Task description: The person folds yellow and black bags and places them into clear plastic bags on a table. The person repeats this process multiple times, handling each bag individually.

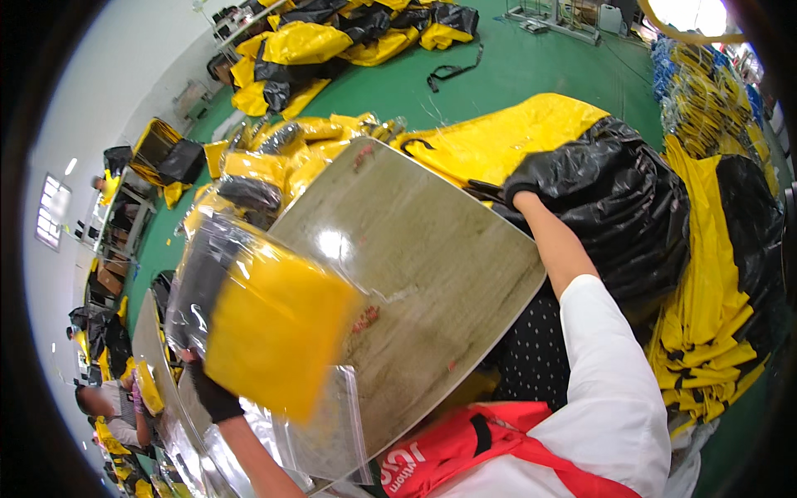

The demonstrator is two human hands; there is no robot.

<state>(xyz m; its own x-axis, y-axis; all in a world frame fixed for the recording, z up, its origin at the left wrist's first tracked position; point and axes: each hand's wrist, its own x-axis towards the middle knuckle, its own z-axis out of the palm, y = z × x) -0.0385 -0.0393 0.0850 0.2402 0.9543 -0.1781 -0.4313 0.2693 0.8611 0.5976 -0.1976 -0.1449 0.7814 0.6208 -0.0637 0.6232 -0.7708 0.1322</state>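
My left hand (212,388), in a black glove, grips the lower left edge of a clear plastic packet (278,319) holding a folded yellow and black sheet. The packet is tilted above the table (432,266) and slightly blurred. At the table's far right corner, my right hand (520,184), also black-gloved, is closed on the black part of a large yellow-and-black plastic sheet (606,195); its fingers blend into the dark material. Under the packet, a clear empty bag (328,427) with a white strip lies on the table's near left edge.
Many filled packets (315,153) are heaped beyond the table. Loose yellow and black sheets (706,290) hang at the right, with wrapped bundles (706,100) behind. Another pile (307,46) lies on the green floor farther off. A person (116,407) works at the far left.
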